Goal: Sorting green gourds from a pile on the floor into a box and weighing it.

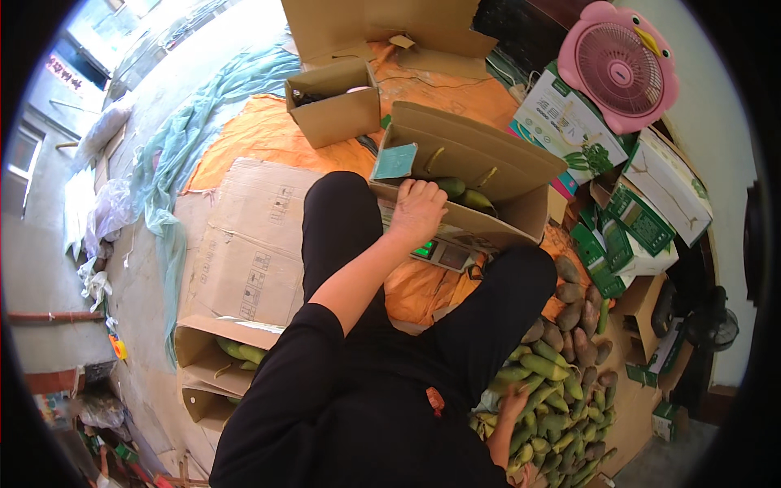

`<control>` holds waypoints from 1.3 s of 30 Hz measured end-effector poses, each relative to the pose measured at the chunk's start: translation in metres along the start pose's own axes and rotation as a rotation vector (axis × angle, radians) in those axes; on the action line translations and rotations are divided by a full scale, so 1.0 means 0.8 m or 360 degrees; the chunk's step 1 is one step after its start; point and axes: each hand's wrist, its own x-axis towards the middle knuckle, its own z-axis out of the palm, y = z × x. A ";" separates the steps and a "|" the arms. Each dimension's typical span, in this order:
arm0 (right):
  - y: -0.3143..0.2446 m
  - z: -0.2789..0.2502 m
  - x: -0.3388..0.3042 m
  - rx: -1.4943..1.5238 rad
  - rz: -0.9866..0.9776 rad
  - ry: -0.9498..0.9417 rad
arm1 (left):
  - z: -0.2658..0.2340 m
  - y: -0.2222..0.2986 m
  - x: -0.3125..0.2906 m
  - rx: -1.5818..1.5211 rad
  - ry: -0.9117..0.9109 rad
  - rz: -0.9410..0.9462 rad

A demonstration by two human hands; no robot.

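Observation:
My left hand (418,208) is at the near rim of an open cardboard box (508,224), its fingers bent over the edge. Inside that box lie a few green radishes (472,198), next to a teal card (395,161) at the left end. The box rests on a scale (439,253) with a lit green display, partly hidden beneath it. Down to the right, my right hand (512,402) reaches into a large heap of green radishes (561,423), fingers closed around one at the near-left side. Its fingertips are partly hidden.
Darker, brownish roots (569,313) lie behind the heap. At the left stand boxes holding radishes (240,351), beside a flattened carton (244,244). A smaller open box (338,106) sits on orange sheeting (244,146). A pink fan (620,69) and green-white cartons (643,224) line the right wall.

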 end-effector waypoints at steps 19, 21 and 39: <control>-0.586 0.092 0.058 0.0944 -0.1125 -0.0942 | 0.001 -0.002 -0.002 -0.0069 0.0038 0.0050; -0.598 0.132 0.065 0.0630 -0.0977 -0.1027 | 0.001 -0.001 -0.001 -0.0032 0.0066 0.0029; -0.024 -0.062 0.038 -0.0363 0.0104 -0.0060 | 0.027 -0.011 0.007 0.0484 0.0000 0.0278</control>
